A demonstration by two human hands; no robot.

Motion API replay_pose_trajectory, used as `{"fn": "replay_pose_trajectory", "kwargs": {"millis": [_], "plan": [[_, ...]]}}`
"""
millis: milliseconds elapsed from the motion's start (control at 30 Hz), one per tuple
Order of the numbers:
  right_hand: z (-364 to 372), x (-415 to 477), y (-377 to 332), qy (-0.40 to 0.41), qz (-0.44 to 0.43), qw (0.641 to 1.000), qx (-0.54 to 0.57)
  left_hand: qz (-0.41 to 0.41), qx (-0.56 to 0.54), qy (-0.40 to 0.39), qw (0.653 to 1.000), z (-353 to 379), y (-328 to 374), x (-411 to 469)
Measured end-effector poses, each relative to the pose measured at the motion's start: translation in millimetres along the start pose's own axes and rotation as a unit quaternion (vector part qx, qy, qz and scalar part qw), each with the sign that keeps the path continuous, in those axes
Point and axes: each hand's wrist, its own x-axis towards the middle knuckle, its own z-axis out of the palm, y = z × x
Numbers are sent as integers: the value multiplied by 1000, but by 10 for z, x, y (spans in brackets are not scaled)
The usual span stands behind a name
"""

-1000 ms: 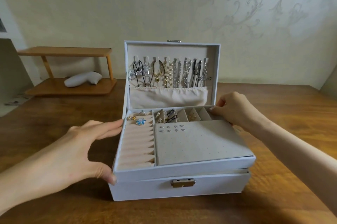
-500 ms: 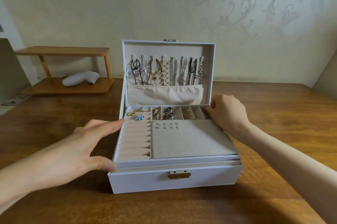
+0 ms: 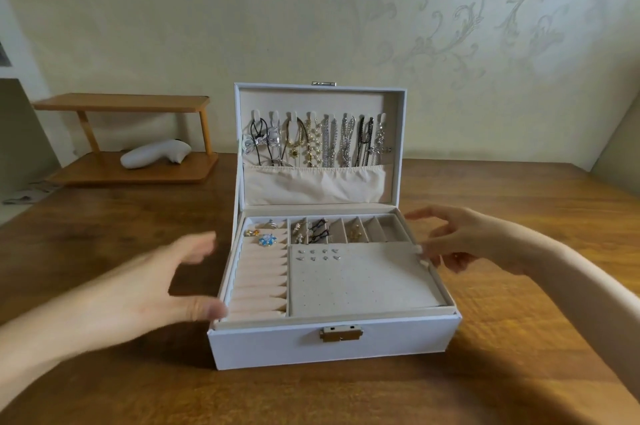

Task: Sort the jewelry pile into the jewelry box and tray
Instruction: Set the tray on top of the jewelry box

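Fingers [image 3: 195,244] of the left hand [image 3: 152,286] are spread wide and hold nothing, the thumb just beside the front left corner of the jewelry box [image 3: 277,345]. The motion blur hides whether the thumb touches the box. The right hand [image 3: 464,241] hovers at the box's right side, its fingers [image 3: 427,215] loosely spread and also holding nothing. Its fingertips come close to the right rim of the tray [image 3: 433,300], but I cannot tell whether they make contact.

There is one box, white, with one brass clasp [image 3: 341,334] on its front. It stands about the middle of the wooden worktop [image 3: 519,338] with its lid upright. Eight hooks [image 3: 312,114] line the inside of the lid, with necklaces [image 3: 329,144] hanging from them into a cream pocket [image 3: 311,184].

The tray sits in the top of the box. Three rings [image 3: 266,239] sit at the back of the ring rolls [image 3: 259,282] on its left. Eight stud earrings [image 3: 318,254], in two rows of four, are pinned on the earring pad [image 3: 360,286]. Behind the pad runs a row of small compartments [image 3: 370,232], some of them holding small pieces.

At the far left corner of the worktop stands a two-tier wooden shelf [image 3: 121,102] with one white handheld device [image 3: 156,154] lying on its lower tier. The wall [image 3: 207,9] behind is pale, with scroll-patterned wallpaper.
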Motion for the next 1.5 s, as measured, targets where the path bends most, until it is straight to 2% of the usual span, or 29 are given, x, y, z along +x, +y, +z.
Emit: {"fn": "replay_pose_trajectory", "kwargs": {"millis": [67, 100, 333, 400, 500, 533, 600, 667, 700, 867, 1000, 1100, 1267, 1500], "plan": [[21, -35, 13, -8, 13, 1000, -11, -3, -40, -77, 996, 67, 12, -1], [49, -31, 11, 0, 14, 1000, -17, 0, -59, -87, 994, 100, 28, -1], [108, 24, 63, 96, 14, 994, -54, 10, -167, -62, 984, 210, 148, 100], [53, -7, 102, 98, 27, 993, -57, 15, -165, -63, 984, 237, 183, 170], [-49, -50, 96, 55, 42, 994, -81, 21, -100, -110, 989, 48, 195, 289], [-107, -39, 89, 66, 36, 992, -99, 24, -87, -108, 990, -56, 210, 355], [-259, 58, 52, 164, -8, 983, -80, 24, -151, -4, 988, -215, 246, 576], [-437, 230, -57, 271, -70, 959, 37, 20, -265, 126, 956, -302, 279, 935], [-512, 327, -139, 288, -96, 949, 87, 27, -307, 148, 940, -341, 338, 1093], [-658, 727, -576, 210, -144, 942, 217, 49, -403, 126, 905, -495, 576, 1684], [-619, 712, -740, 240, -177, 932, 205, 63, -372, 186, 907, -490, 630, 1747], [-650, 535, -709, 252, -211, 927, 182, 110, -311, 212, 920, -544, 619, 1512], [-435, -121, -470, 211, -294, 922, 139, 211, -255, 196, 923, -541, 570, 879], [138, -650, 235, 224, -371, 901, -30, 278, -66, 178, 942, -144, 236, 409]]}}
